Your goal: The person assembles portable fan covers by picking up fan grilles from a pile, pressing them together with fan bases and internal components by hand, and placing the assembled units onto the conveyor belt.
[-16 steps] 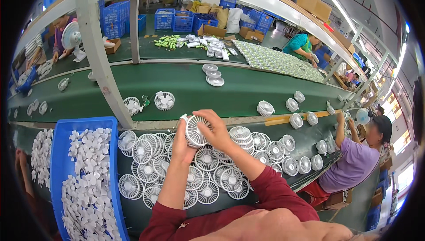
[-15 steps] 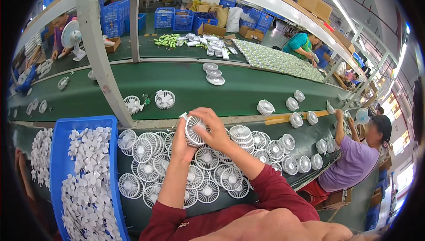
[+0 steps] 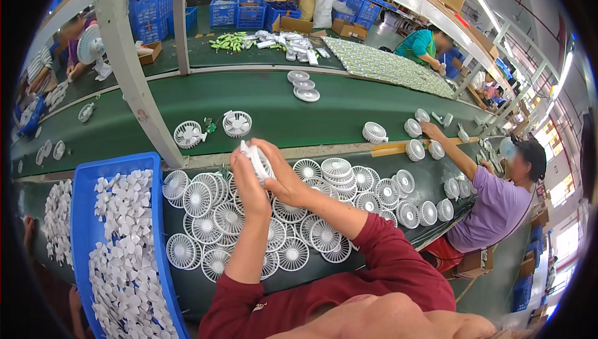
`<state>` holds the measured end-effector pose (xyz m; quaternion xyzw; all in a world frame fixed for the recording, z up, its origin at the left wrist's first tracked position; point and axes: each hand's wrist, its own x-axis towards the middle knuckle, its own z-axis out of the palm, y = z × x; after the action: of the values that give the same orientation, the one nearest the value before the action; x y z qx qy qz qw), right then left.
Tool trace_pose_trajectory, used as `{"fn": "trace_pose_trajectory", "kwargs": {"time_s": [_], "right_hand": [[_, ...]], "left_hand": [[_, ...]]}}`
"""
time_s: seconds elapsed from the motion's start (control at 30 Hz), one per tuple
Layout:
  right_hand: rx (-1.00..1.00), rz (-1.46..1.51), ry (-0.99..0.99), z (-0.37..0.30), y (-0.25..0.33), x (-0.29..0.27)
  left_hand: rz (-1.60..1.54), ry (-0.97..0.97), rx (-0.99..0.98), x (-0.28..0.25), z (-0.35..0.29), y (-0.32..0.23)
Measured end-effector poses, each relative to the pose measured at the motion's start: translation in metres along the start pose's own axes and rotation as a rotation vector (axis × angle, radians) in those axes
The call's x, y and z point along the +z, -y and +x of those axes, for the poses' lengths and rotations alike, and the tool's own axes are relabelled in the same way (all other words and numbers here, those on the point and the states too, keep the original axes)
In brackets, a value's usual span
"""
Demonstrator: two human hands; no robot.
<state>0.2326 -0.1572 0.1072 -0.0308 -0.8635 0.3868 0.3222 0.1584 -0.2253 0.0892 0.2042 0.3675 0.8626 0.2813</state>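
Both of my hands are closed round a white fan head (image 3: 258, 161), raised over the bench and tilted nearly edge-on. My left hand (image 3: 249, 186) presses its left side, fingers pointing up. My right hand (image 3: 281, 177) wraps the right side, and the palms partly hide the fan head. Below my hands and forearms lies a spread of round white fan grilles (image 3: 293, 253), some stacked. Just beyond my fingers, a fan head with blades showing (image 3: 237, 124) rests on the green belt (image 3: 249, 99), with another fan head (image 3: 189, 134) to its left.
A blue bin (image 3: 159, 227) of white fan blades (image 3: 128, 258) stands at my left. A grey post (image 3: 134, 65) rises beyond it. At right, a co-worker in purple (image 3: 498, 205) reaches toward fan heads (image 3: 412, 128) on the belt. Small stacked white discs (image 3: 306, 95) lie farther off.
The fan head has turned in my hands from showing its grille to nearly edge-on, moving slightly left and away. The co-worker's arm at right has stretched out to the belt.
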Motion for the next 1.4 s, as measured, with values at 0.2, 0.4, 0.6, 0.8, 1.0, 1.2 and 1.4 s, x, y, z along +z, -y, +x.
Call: {"fn": "trace_pose_trajectory", "kwargs": {"time_s": [0.2, 0.4, 0.6, 0.8, 1.0, 1.2, 1.4], "right_hand": [[0.131, 0.441, -0.041, 0.008, 0.010, 0.008], [0.189, 0.413, -0.015, 0.007, -0.006, 0.001], [0.281, -0.192, -0.113, 0.007, -0.105, -0.087], [0.726, -1.054, -0.295, -0.003, -0.220, -0.217], [0.616, -1.116, -0.149, 0.056, -0.291, -0.223], [0.955, -1.156, -0.126, 0.124, -0.330, -0.185], [1.171, -1.211, -0.199, 0.128, -0.397, -0.237]], "left_hand": [[0.496, 0.019, 0.412, 0.002, -0.006, 0.005], [0.655, 0.075, 0.436, -0.009, 0.004, 0.020], [1.150, 0.285, 0.473, -0.013, 0.003, 0.046], [1.308, 0.487, 0.323, -0.025, -0.001, 0.055], [1.321, 0.540, 0.328, -0.022, 0.001, 0.053], [1.423, 0.604, 0.231, -0.019, 0.000, 0.044], [1.438, 0.645, 0.165, 0.001, 0.006, 0.047]]}}
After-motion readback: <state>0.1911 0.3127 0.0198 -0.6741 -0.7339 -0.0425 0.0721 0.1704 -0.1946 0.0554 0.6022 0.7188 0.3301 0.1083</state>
